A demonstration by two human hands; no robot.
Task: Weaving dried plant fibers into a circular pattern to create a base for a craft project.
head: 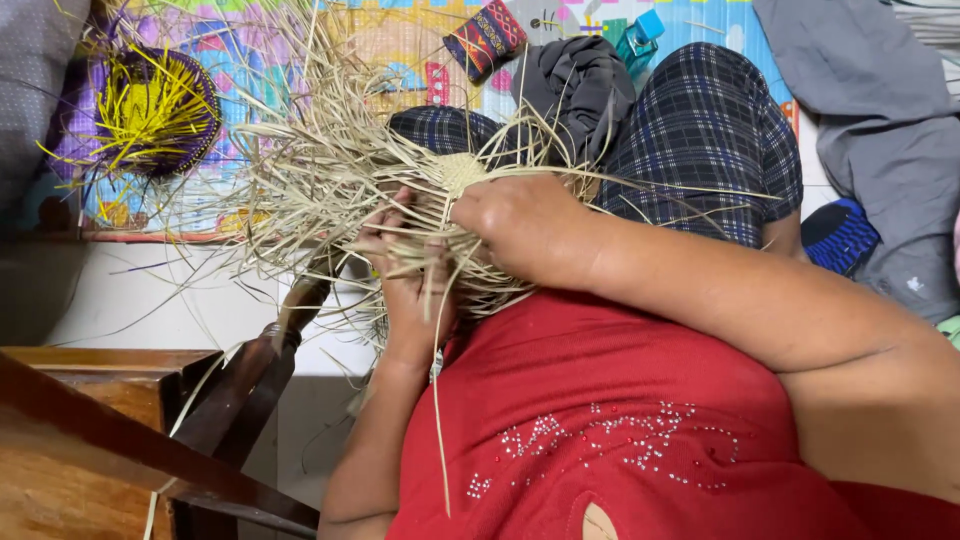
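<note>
Against the red lap, both hands (470,250) curled around straw weaving (455,175)

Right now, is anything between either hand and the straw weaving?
Nothing visible. Both the left hand and the right hand are already on the pale straw weaving, fingers threaded among its loose strands over the lap.

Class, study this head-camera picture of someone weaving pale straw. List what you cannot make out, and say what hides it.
1. Left hand fingertips: buried among the straw weaving.
2. Right hand fingers: curled under, behind its own knuckles.
3. Yellow and purple basket: partly screened by loose straw strands.
4. Wooden furniture: cut off by the left and bottom edges.
</note>
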